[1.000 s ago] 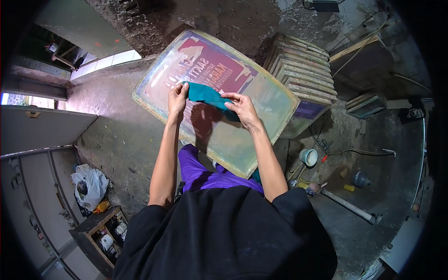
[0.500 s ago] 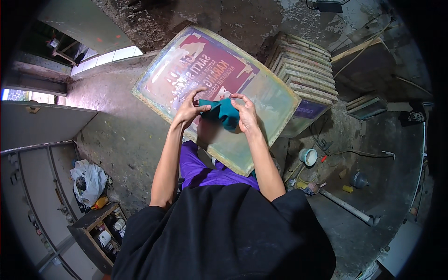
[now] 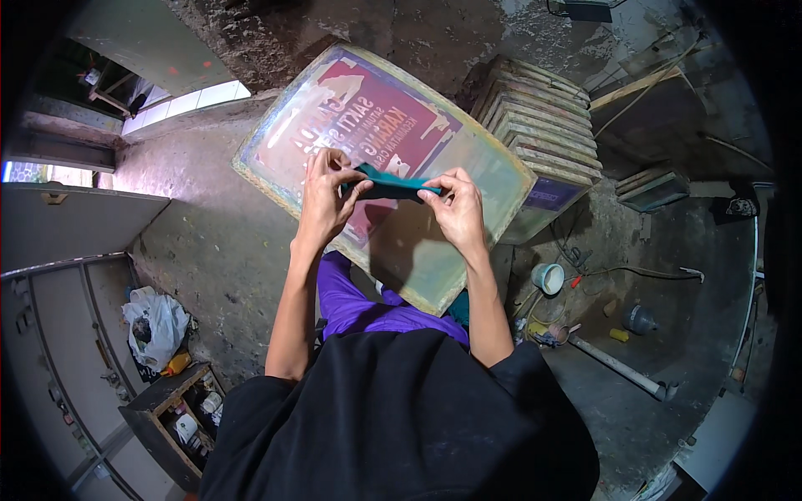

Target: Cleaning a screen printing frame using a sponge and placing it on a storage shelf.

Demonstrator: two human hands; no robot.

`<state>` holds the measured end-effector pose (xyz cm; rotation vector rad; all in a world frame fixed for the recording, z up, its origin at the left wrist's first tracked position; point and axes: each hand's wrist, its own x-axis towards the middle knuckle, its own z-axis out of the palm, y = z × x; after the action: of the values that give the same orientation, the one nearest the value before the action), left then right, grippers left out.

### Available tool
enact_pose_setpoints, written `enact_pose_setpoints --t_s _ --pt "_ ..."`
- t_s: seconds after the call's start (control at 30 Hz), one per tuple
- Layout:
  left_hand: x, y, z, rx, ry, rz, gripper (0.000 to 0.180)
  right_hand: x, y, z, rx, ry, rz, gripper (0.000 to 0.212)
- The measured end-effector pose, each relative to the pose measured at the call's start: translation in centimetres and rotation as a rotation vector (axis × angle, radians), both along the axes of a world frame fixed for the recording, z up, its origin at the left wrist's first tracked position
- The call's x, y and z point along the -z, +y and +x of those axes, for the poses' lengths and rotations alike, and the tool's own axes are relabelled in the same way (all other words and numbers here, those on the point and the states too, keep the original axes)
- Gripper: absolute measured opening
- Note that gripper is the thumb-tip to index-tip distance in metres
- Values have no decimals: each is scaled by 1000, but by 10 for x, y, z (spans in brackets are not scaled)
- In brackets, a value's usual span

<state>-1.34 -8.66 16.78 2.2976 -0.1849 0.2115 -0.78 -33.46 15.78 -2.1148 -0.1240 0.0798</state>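
Observation:
A dark teal cloth (image 3: 391,183) is stretched in a narrow folded strip between my two hands. My left hand (image 3: 327,190) pinches one end of it between thumb and fingers, and my right hand (image 3: 459,206) pinches the other. Beneath the cloth lies a large screen-printing frame (image 3: 494,173), tilted across the view with its near corner by my purple-trousered legs (image 3: 359,296). Its mesh carries a maroon stencil area with mirrored lettering, and the shadow of hands and cloth falls on it.
Behind the frame to the right stands a stack of similar frames (image 3: 547,125). On the right floor are a white bucket (image 3: 548,278), hoses, a grey pipe (image 3: 622,366) and a clear jug (image 3: 641,319). At left sit a white plastic bag (image 3: 157,330) and a low wooden cabinet (image 3: 167,409).
The cloth was bunched and hanging in folds; now it is pulled into a flat strip. My right hand has moved right and turned, and the left fingers have closed in.

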Motion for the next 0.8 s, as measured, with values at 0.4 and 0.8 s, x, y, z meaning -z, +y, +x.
enact_pose_setpoints --t_s 0.4,0.8 --pt "135 13 48 -352 -142 116 33 115 16 63 76 -399 -424 20" --pt "181 2 -44 -683 -96 129 44 94 22 114 -185 -95 -390 22"
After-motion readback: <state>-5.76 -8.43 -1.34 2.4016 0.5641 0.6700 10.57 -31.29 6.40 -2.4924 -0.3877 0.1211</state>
